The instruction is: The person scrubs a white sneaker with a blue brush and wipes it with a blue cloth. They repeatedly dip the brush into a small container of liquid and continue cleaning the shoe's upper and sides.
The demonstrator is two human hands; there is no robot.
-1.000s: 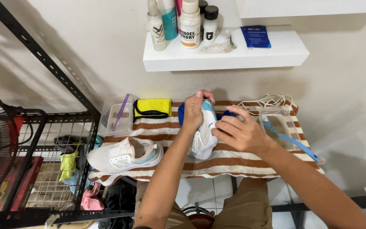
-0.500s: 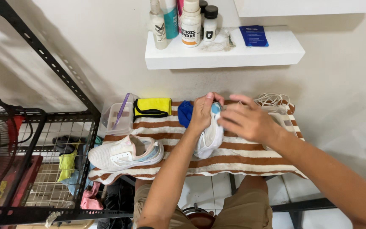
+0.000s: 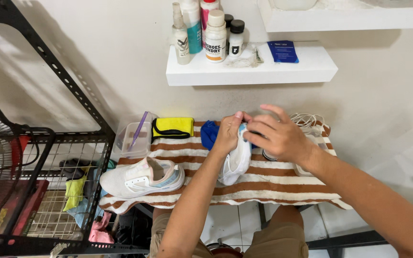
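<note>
My left hand (image 3: 229,135) grips the upper end of a white sneaker (image 3: 235,161) that stands tilted on a brown and white striped towel (image 3: 283,184). My right hand (image 3: 277,135) rests at the same end of that sneaker, fingers curled over it beside the left hand. A blue cloth (image 3: 209,133) lies just behind my left hand. The second white sneaker (image 3: 142,177) lies on its sole at the towel's left end, apart from both hands.
A yellow cloth with black trim (image 3: 172,127) and a clear plastic tub holding a purple-handled brush (image 3: 132,139) sit at the back left. White laces (image 3: 308,119) lie behind my right hand. A wall shelf (image 3: 249,70) carries several bottles. A black wire rack (image 3: 48,191) stands to the left.
The view has shifted slightly. My right hand has moved left over the sneaker's top end, and the blue-handled object that lay to the right is no longer visible.
</note>
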